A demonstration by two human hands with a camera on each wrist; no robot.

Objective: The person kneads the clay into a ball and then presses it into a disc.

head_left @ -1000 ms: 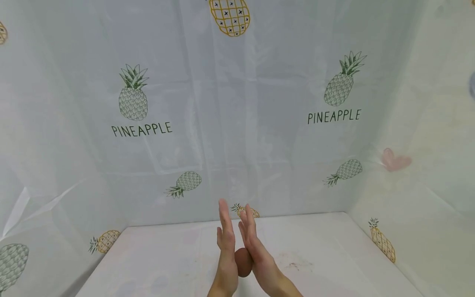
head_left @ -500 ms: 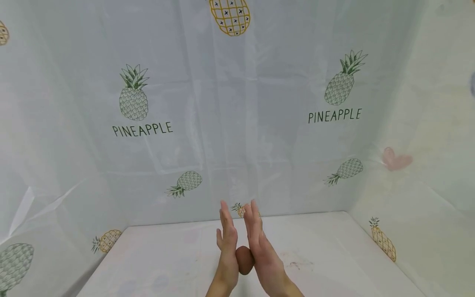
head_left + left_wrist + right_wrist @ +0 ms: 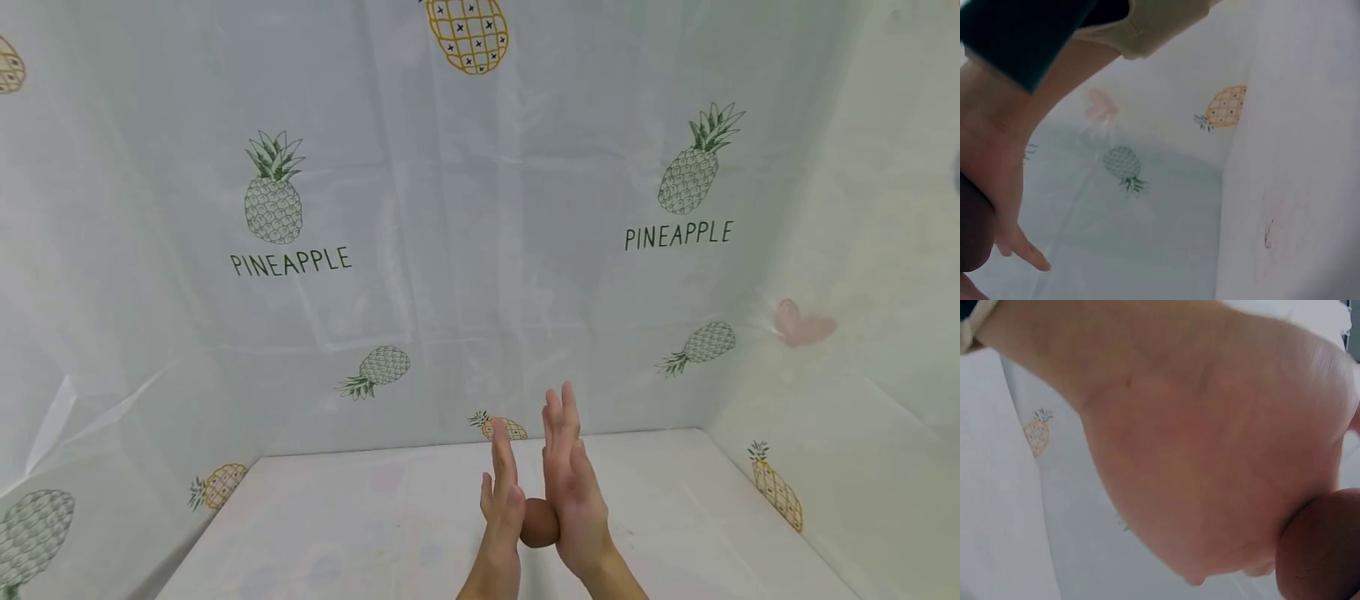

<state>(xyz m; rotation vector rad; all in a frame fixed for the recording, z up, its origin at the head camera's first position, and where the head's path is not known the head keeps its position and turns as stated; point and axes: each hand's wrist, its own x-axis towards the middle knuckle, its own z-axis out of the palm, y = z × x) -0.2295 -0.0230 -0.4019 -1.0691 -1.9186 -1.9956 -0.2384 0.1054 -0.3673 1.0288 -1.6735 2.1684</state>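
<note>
A smooth reddish-brown ball, apparently clay (image 3: 539,523), is pressed between two palms above the white table. On its left side lies my left hand (image 3: 502,517), fingers straight and pointing forward. My right hand (image 3: 577,508) presses from the other side, its straight fingers reaching farther forward than the left ones. In the right wrist view the ball (image 3: 1319,547) touches a palm, partly cut off by the frame's edge. Only a dark part of the ball (image 3: 974,231) shows at the left edge of the left wrist view.
A white table (image 3: 337,517) lies beneath the hands. Reddish-brown smears (image 3: 1268,234) mark its surface. Pale sheets printed with pineapples (image 3: 480,208) hang at the back and both sides, meeting the table's edges.
Both hands and the ball have shifted to the right. My right hand has slid forward relative to the left, which has drawn slightly back. The ball's outline has turned from upright oval to rounder.
</note>
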